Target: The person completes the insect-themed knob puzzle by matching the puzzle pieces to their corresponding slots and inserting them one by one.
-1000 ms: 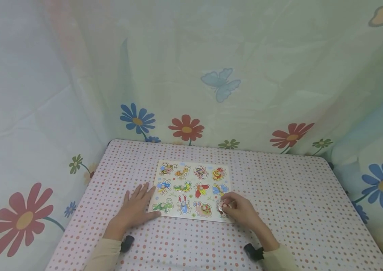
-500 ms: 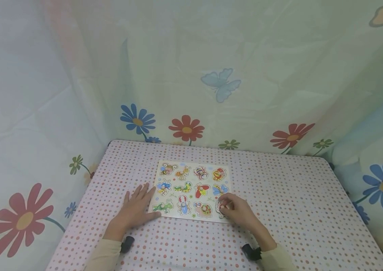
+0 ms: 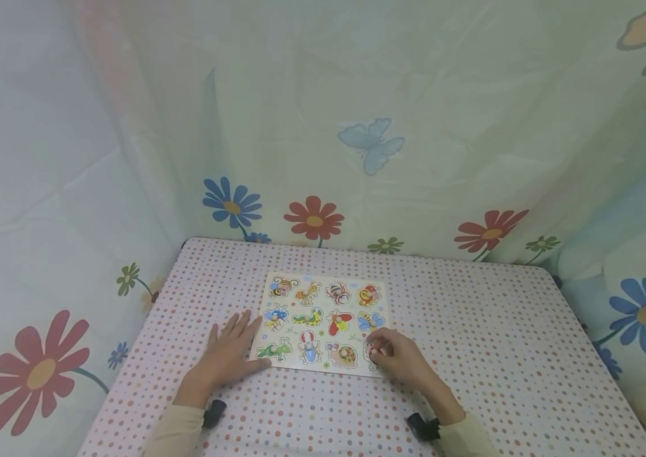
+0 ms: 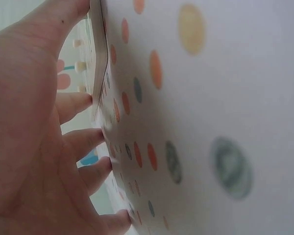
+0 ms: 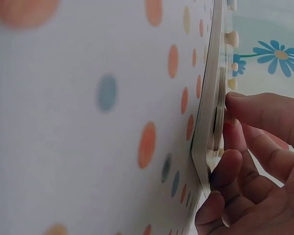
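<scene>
A flat peg puzzle board (image 3: 323, 297) with rows of bug-shaped pieces lies on the table. At its front right corner, my right hand (image 3: 403, 358) pinches one knobbed puzzle piece (image 5: 219, 110) between thumb and fingers. In the right wrist view that piece stands slightly proud of the board's surface; its picture is mostly hidden by the hand. My left hand (image 3: 228, 352) lies with spread, fairly straight fingers at the board's left edge, its thumb touching the front left corner. Among the neighbouring pieces are a snail (image 3: 342, 355) and a blue-winged bee (image 3: 371, 321).
The table (image 3: 488, 343) has a polka-dot cover and reaches past the board on both sides. Flower-printed curtains (image 3: 277, 127) hang behind it and at the sides. A black device (image 3: 422, 426) is worn at the right wrist, another (image 3: 215, 414) at the left.
My right hand has shifted slightly left with the puzzle piece, which now appears turned and lower over the corner of the board. The left hand has stayed where it was.
</scene>
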The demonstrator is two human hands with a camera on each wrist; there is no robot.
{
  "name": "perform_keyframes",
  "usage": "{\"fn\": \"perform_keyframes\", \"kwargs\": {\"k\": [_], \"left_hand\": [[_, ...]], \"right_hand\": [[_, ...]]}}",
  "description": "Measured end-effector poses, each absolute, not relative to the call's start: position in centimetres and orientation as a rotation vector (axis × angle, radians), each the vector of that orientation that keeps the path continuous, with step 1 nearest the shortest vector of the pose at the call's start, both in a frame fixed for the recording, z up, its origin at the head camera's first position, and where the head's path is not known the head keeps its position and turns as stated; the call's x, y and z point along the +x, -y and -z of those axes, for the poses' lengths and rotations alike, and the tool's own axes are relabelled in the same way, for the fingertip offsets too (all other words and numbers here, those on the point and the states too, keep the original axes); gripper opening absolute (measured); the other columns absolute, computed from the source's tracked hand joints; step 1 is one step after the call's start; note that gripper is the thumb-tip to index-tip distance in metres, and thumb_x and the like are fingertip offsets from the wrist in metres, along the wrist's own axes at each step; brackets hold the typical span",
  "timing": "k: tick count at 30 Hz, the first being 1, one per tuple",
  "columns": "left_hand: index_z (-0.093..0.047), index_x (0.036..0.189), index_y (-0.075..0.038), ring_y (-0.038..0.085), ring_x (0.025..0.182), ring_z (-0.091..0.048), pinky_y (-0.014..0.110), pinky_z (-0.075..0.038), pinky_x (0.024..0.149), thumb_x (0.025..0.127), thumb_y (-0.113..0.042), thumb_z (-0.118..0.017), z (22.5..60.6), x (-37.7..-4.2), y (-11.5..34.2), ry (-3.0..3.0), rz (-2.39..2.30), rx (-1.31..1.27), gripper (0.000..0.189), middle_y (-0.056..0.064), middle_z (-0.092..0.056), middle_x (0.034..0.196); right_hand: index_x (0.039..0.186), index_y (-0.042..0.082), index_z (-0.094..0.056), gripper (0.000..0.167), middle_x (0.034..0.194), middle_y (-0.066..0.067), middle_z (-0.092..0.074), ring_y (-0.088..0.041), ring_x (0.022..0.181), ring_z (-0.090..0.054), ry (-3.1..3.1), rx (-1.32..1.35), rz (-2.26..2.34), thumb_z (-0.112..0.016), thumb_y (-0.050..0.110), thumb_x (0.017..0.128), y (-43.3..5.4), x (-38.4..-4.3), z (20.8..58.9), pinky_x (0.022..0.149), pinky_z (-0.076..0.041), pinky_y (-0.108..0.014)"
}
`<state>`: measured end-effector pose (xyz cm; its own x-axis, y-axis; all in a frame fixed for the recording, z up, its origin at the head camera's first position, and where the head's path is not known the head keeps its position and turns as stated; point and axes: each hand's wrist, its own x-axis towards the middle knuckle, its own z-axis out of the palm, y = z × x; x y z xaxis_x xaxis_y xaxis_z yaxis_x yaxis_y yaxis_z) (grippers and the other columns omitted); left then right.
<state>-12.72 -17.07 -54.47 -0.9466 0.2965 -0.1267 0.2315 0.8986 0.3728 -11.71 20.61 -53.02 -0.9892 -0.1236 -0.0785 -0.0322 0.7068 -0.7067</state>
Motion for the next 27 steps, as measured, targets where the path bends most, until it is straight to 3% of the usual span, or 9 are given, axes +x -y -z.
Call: {"fn": "perform_keyframes", "kwargs": {"k": [27], "left_hand": [[-0.028,0.159,-0.015,0.038,0.150,-0.009,0.067,-0.002,0.115,0.086,-0.066,-0.064,54.64,-12.70,16.90,-2.900,-0.506,0.411,0.097,0.014,-0.013,0.165]], "right_hand": [[0.110,0.013,-0.069,0.025,0.088,0.006,-0.061,-0.013,0.070,-0.049,-2.790,-0.136,1.137,-0.075,0.005,0.087,-20.46,-11.71,52.68,0.057,-0.042,-0.025]]}}
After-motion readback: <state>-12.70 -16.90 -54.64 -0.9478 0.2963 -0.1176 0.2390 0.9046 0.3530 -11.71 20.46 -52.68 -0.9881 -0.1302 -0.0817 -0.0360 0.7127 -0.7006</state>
